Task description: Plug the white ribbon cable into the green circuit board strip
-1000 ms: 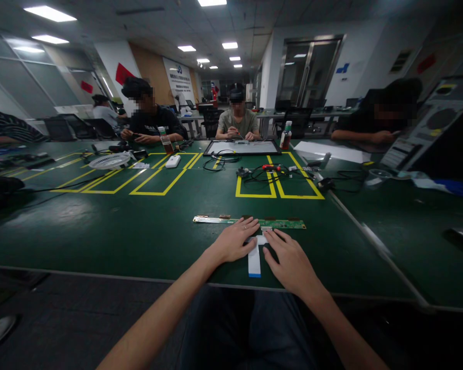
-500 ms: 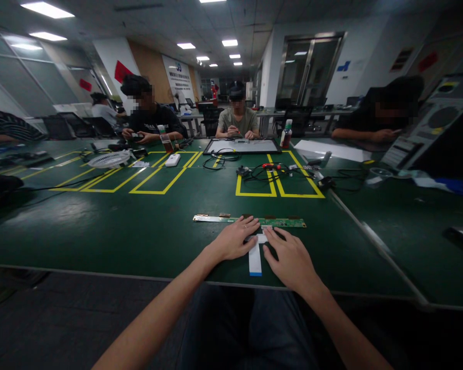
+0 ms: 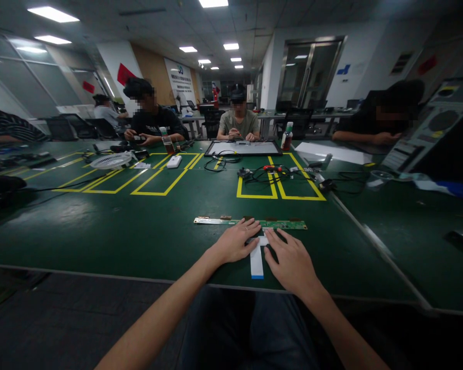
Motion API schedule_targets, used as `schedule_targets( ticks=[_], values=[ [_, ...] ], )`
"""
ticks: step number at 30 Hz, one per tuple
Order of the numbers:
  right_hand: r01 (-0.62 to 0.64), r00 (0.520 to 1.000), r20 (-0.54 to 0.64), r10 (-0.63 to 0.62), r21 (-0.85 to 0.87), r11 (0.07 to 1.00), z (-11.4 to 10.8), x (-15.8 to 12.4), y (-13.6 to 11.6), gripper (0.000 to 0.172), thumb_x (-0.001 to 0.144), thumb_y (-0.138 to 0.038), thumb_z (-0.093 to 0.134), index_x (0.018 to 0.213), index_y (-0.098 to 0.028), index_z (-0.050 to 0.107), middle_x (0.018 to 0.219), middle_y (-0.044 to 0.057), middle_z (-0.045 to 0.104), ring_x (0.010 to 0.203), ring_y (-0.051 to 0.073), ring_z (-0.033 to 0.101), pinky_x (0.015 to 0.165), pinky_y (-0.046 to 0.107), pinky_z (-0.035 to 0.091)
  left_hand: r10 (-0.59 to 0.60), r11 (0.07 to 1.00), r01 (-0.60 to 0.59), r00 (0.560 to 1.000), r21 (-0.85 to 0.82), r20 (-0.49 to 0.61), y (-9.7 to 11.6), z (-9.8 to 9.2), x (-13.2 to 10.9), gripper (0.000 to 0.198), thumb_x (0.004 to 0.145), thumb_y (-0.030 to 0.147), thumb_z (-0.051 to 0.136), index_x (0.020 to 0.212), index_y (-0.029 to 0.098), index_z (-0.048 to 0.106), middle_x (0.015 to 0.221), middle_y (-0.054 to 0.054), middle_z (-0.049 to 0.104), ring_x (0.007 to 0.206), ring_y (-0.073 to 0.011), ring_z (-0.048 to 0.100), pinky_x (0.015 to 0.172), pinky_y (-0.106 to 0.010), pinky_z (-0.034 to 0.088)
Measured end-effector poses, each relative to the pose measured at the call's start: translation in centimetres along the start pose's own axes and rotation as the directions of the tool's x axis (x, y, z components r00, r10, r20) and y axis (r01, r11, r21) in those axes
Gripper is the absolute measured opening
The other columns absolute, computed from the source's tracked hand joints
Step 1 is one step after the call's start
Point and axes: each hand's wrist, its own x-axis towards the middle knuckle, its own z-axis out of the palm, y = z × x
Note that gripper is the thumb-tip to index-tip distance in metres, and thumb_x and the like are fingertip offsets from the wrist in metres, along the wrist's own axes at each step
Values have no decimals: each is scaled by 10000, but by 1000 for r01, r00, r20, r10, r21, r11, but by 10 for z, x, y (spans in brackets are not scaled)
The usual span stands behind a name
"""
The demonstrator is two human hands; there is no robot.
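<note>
A long, narrow green circuit board [image 3: 289,225] lies flat across the table in front of me. From its middle a white flat ribbon cable [image 3: 256,259] runs toward me, bent partway and ending in a blue tip. My left hand [image 3: 239,239] lies over the board's near edge, fingers stretched out and thumb by the cable. My right hand [image 3: 291,257] rests on the other side of the cable, fingers extended, their tips at the join between cable and board. The hands cover part of that join.
Beyond the board are yellow tape outlines [image 3: 256,196], a tangle of black cables [image 3: 250,174] and a white box [image 3: 174,162]. A flat panel [image 3: 243,148] lies before a seated person [image 3: 238,123]. A computer tower [image 3: 428,128] stands at the right.
The whole view has shifted slightly downward in the frame. Both hands keep nearly the same place on the board and the ribbon cable.
</note>
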Motion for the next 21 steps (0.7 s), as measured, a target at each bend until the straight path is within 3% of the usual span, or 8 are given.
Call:
schedule_targets(
  ticks=[8, 14, 21],
  values=[
    [-19, 999, 36, 18, 48, 999, -3, 2, 3, 511, 1042, -339, 496, 1533, -220, 572, 1560, 68, 596, 1465, 314, 489, 1151, 519, 426, -12, 1000, 12, 1000, -25, -19, 3, -4, -3, 505, 1097, 417, 435, 1529, 162, 496, 1622, -153, 512, 1580, -269, 384, 1322, -504, 285],
    [-51, 997, 57, 42, 151, 987, -4, 4, 14, 484, 1050, -328, 501, 1529, -306, 571, 1556, 49, 603, 1458, 290, 497, 1124, 521, 446, 104, 994, -104, 994, 10, 38, 5, -10, -7, 490, 1082, 436, 485, 1537, 255, 507, 1683, -148, 421, 1611, -295, 315, 1313, -573, 252],
    [-66, 997, 55, 51, 316, 946, -7, 4, 21, 477, 1055, -235, 415, 1475, -312, 630, 1535, 19, 623, 1448, 247, 526, 1164, 508, 445, 118, 992, -120, 992, 44, 46, 4, -9, -7, 432, 1084, 406, 489, 1492, 307, 593, 1708, -128, 379, 1624, -306, 277, 1303, -593, 249]
  ],
)
